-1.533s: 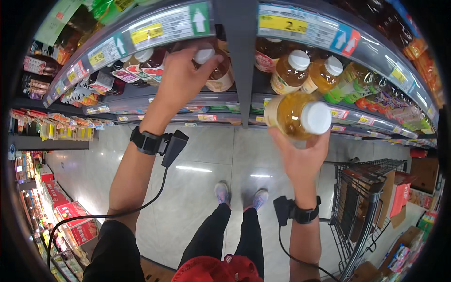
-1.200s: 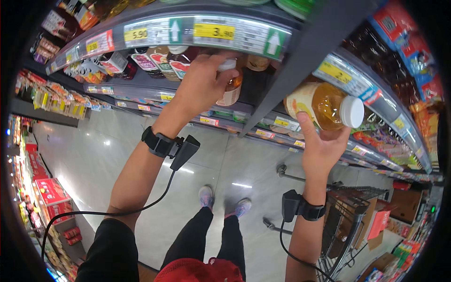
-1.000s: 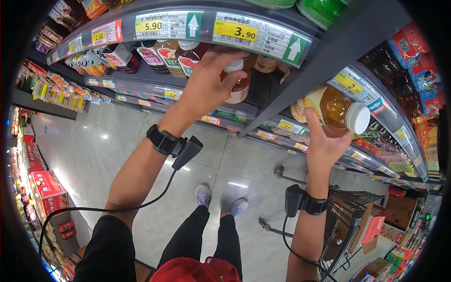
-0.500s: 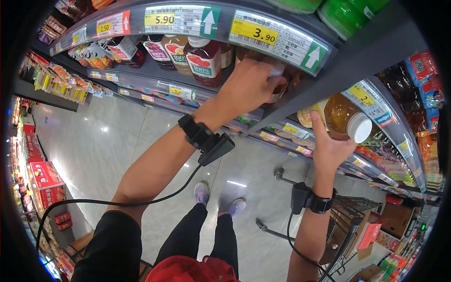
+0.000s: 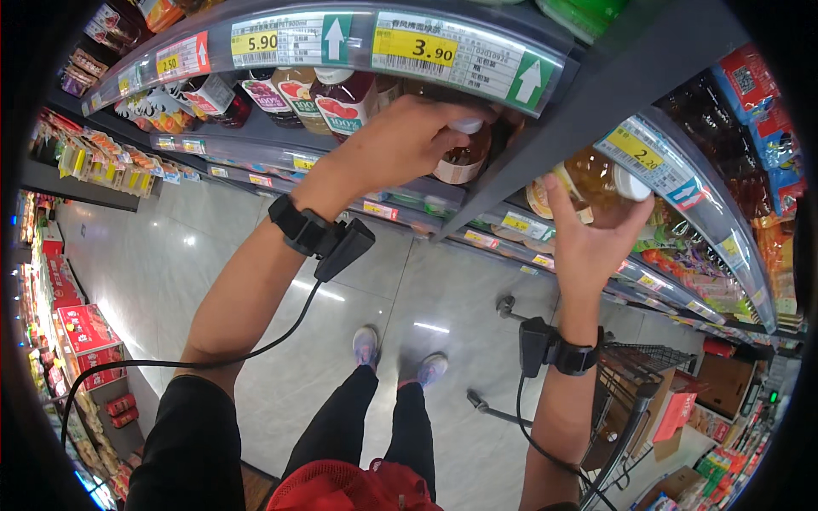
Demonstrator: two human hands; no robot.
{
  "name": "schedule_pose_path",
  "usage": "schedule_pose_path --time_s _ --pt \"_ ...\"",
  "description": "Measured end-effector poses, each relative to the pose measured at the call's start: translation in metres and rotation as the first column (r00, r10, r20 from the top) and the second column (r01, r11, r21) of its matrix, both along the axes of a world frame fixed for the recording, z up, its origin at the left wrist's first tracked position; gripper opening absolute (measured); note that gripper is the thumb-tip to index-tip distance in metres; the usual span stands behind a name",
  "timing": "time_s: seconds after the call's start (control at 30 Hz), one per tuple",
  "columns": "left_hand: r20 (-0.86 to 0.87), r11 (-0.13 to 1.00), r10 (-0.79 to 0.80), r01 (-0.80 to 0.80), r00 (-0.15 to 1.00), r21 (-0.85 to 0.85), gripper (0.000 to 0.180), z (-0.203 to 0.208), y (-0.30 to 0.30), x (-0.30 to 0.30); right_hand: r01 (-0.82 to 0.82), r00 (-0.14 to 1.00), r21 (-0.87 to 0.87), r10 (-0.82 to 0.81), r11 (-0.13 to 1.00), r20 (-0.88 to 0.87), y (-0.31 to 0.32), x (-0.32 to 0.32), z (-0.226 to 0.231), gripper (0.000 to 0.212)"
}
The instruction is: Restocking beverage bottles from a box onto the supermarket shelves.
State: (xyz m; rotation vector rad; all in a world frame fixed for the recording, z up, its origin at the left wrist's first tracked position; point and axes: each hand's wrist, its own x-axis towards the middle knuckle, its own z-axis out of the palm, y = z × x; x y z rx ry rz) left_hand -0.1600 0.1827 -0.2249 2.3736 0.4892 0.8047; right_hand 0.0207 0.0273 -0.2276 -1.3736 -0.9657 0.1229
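My left hand (image 5: 396, 140) reaches under the upper price strip into the shelf. Its thumb and fingers close around the white-capped top of a dark brown bottle (image 5: 464, 162), though the fingertips are lost in shadow. To the right, beyond the dark shelf divider, my right hand (image 5: 592, 238) grips a bottle of amber drink (image 5: 596, 183) with a pale label. This bottle lies tilted, its white cap towards the right and partly under the neighbouring price strip. Left of my left hand stand juice bottles (image 5: 345, 102) with red, yellow and purple labels.
A grey divider (image 5: 545, 128) separates the two shelf bays. Curved price strips (image 5: 469, 60) edge the shelves, with lower shelves beneath. A black wire shopping cart (image 5: 639, 392) holding cardboard stands at lower right. Cables run from both wrist straps. Red boxes (image 5: 89, 328) stand far left.
The view has shifted a little, so the shelf appears further left. My right hand has moved the amber bottle up and inward, bringing its cap partly behind the price strip.
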Motion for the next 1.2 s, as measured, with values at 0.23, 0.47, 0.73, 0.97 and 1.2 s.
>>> schedule_pose_path --time_s 0.23,0.47,0.73,0.97,1.2 --pt "0.009 0.976 0.071 -0.072 0.997 0.204 0.027 -0.012 -0.005 0.01 -0.113 0.983 -0.086 0.124 0.99 0.138 0.013 0.018 0.022 0.059" --pt "-0.01 1.0 -0.003 0.003 1.0 -0.031 0.03 0.0 -0.005 0.002 -0.27 0.907 -0.349 0.358 0.898 0.221 0.017 0.056 0.03 0.036" --pt "0.037 0.973 0.193 -0.196 0.981 0.118 0.031 -0.019 -0.015 -0.002 -0.006 0.714 -0.625 0.441 0.78 0.544 0.055 0.077 0.026 0.03" --pt "0.047 0.975 0.189 -0.193 0.981 0.112 0.034 -0.021 -0.017 -0.003 0.082 0.739 -0.711 0.436 0.698 0.513 0.063 0.066 0.05 0.034" --pt "-0.018 0.972 0.231 -0.23 0.973 0.054 0.061 -0.027 -0.021 -0.004 0.147 0.72 -0.748 0.449 0.647 0.53 0.058 0.061 0.06 0.038"
